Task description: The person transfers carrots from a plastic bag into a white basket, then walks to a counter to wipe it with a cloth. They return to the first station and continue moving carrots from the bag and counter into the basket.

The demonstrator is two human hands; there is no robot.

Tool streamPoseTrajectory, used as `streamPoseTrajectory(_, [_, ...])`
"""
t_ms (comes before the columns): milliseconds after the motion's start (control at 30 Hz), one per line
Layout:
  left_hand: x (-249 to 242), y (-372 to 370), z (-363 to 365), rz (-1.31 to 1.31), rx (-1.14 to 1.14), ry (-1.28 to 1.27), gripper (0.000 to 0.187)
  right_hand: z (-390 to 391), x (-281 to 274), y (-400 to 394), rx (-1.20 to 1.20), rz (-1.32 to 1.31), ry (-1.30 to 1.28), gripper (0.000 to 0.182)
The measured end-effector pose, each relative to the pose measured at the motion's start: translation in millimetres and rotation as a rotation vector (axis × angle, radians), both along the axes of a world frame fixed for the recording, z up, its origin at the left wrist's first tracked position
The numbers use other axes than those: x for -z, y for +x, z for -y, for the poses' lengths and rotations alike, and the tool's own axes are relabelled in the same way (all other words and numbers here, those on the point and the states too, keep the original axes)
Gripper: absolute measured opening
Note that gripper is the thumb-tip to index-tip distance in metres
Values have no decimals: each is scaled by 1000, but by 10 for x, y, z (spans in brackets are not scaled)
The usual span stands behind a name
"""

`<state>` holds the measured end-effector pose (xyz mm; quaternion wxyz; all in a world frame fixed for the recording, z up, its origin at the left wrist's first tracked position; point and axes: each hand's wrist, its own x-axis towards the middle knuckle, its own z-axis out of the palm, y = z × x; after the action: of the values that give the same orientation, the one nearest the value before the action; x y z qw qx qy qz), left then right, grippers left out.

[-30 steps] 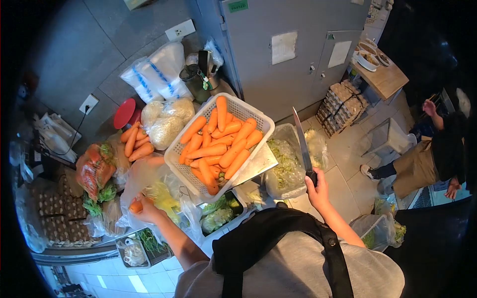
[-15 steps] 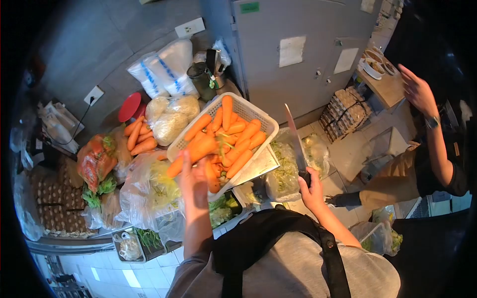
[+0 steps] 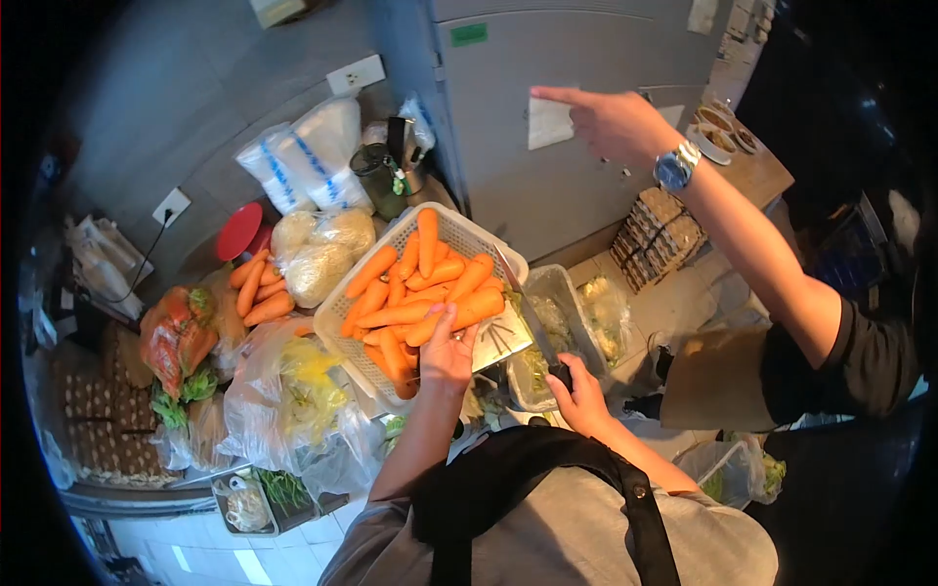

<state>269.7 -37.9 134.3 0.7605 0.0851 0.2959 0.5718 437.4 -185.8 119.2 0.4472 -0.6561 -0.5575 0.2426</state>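
Grey wall (image 3: pixel 234 117) and pale tiled floor (image 3: pixel 313 547) around a held carrot

The held carrot (image 3: pixel 474 311) lies over the right part of a white basket (image 3: pixel 332 340), with the left hand (image 3: pixel 449 354) clamped on it. The right hand (image 3: pixel 580 395) is closed on the handle of a knife (image 3: pixel 529 314), its blade slanting up beside the basket's right edge. The hands are apart.

Half a second ago the carrot was further left and the knife stood further right; now both are closer together. A co-worker's arm (image 3: pixel 757 234), wearing a wristwatch (image 3: pixel 674 169), has come across at right, its index finger extended in front of the grey cabinet (image 3: pixel 508 186).

Just right of the basket is a flat pale surface (image 3: pixel 496 344) with dark marks. Egg trays (image 3: pixel 659 234) are stacked on the floor, and dishes (image 3: pixel 716 142) stand on a wooden table (image 3: pixel 767 181) at far right.

The basket is full of whole carrots (image 3: pixel 393 314). A lined tub (image 3: pixel 586 337) to its right holds greens. Clear bags (image 3: pixel 264 400) at left hold something yellow, and a tray (image 3: pixel 271 530) at near left holds a white bag (image 3: pixel 245 506).
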Motion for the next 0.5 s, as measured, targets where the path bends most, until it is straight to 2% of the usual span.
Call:
streamPoseTrajectory(367, [48, -286, 8, 39, -132, -19, 24, -95, 104, -100, -160, 78, 7, 34])
streamPoseTrajectory(500, [-45, -291, 5, 25, -157, -57, 25, -132, -1, -142, -168, 31, -89, 34])
